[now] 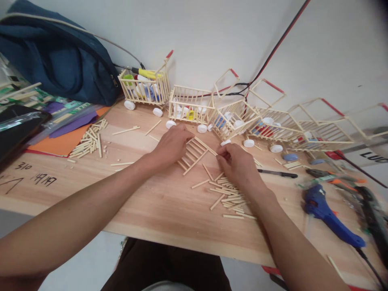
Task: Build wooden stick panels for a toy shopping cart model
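Observation:
A flat ladder-like panel of thin wooden sticks (pixel 195 153) lies on the wooden table (pixel 157 210) between my hands. My left hand (pixel 171 145) rests on the panel's left side with fingers curled down onto it. My right hand (pixel 238 163) pinches the panel's right end, fingers closed on a stick. A loose pile of cut sticks (pixel 230 198) lies just below my right hand, partly under my wrist.
Several stick-built carts with white cap wheels (pixel 145 87) line the wall behind. Another stick pile (pixel 89 141) lies left, by orange paper and a dark blue bag (pixel 60 60). A blue glue gun (pixel 325 212), a black pen (pixel 277 173) and tools sit right.

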{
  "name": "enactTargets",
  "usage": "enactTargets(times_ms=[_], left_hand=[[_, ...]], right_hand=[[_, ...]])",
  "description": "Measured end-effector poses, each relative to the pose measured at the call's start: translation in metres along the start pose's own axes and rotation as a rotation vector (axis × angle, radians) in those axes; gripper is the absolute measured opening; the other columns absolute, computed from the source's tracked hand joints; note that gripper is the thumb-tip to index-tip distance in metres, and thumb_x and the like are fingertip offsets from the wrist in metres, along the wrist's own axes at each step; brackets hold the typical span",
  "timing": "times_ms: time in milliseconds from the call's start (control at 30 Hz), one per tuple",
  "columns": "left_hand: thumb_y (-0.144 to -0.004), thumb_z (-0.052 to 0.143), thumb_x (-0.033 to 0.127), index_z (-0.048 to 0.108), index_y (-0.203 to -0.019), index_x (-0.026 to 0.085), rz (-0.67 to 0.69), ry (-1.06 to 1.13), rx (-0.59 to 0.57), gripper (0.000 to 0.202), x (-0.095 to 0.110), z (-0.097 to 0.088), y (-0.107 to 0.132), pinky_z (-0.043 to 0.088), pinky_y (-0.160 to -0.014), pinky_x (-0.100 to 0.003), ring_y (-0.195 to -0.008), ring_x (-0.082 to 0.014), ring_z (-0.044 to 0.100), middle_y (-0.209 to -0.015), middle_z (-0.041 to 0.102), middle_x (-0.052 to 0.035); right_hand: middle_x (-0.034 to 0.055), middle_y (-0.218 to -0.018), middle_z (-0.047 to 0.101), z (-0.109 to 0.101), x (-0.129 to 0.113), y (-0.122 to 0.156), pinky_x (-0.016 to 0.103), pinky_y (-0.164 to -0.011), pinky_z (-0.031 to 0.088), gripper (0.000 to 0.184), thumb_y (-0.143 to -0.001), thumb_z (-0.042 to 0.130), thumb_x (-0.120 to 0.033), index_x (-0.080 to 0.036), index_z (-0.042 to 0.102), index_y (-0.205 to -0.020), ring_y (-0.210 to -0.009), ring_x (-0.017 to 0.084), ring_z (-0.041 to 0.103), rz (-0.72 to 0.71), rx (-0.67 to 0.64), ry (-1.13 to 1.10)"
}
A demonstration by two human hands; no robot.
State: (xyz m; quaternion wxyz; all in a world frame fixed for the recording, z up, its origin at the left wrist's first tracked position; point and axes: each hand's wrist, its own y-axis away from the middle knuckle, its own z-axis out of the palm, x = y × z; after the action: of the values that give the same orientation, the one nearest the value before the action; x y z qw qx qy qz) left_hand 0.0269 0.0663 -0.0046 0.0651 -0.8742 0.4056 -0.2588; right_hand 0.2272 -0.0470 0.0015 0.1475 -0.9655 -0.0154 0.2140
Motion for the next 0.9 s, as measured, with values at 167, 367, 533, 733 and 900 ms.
enactTargets(times_ms=[167,367,533,733,900], left_hand=[[-0.084,0.043,0.008,0.073,-0.092,0.017,-0.016,0.02,0.001,0.033,0.0007,-0.0004,-0.0001,0.046,-0.081,-0.033,-0.091,-0.0198,0.056,-0.093,0.063,-0.0084],[-0.083,0.042,0.007,0.072,-0.095,0.017,-0.027,0.019,-0.017,0.034,-0.0013,0.0004,-0.0011,0.046,-0.082,-0.033,-0.092,-0.0195,0.056,-0.093,0.063,-0.008],[-0.081,0.042,0.005,0.071,-0.093,0.015,-0.04,0.047,-0.033,0.034,-0.002,0.0001,-0.0012,0.046,-0.086,-0.034,-0.096,-0.0196,0.056,-0.097,0.064,-0.0087],[-0.081,0.042,0.005,0.072,-0.092,0.016,-0.025,0.048,-0.026,0.034,-0.0033,0.0004,-0.001,0.046,-0.084,-0.034,-0.095,-0.02,0.056,-0.095,0.064,-0.0086],[-0.083,0.042,0.007,0.071,-0.096,0.017,-0.034,0.057,-0.027,0.033,-0.004,0.001,-0.0011,0.046,-0.086,-0.033,-0.096,-0.0188,0.055,-0.098,0.064,-0.0078]], right_hand=[[0.0042,-0.077,0.06,0.0017,-0.0008,-0.001,0.029,-0.066,0.039,0.01,-0.077,0.054,-0.011,-0.019,0.057,-0.081,-0.073,0.019,0.055,-0.009,0.003,0.024],[0.0044,-0.077,0.059,0.0028,-0.0033,-0.0008,0.029,-0.066,0.039,0.008,-0.078,0.053,-0.012,-0.019,0.056,-0.081,-0.073,0.019,0.055,-0.01,0.019,0.05],[0.0043,-0.075,0.059,0.0043,-0.0037,-0.0005,0.029,-0.064,0.039,0.006,-0.078,0.053,-0.013,-0.019,0.055,-0.079,-0.071,0.019,0.055,-0.017,0.028,0.058],[0.005,-0.075,0.059,0.0039,-0.0042,-0.0005,0.03,-0.064,0.039,0.007,-0.079,0.051,-0.014,-0.02,0.055,-0.079,-0.07,0.02,0.055,-0.031,0.024,0.049],[0.0049,-0.075,0.058,0.0038,-0.0034,-0.0005,0.03,-0.065,0.039,0.007,-0.079,0.051,-0.014,-0.02,0.054,-0.079,-0.071,0.02,0.054,-0.034,0.017,0.051]])
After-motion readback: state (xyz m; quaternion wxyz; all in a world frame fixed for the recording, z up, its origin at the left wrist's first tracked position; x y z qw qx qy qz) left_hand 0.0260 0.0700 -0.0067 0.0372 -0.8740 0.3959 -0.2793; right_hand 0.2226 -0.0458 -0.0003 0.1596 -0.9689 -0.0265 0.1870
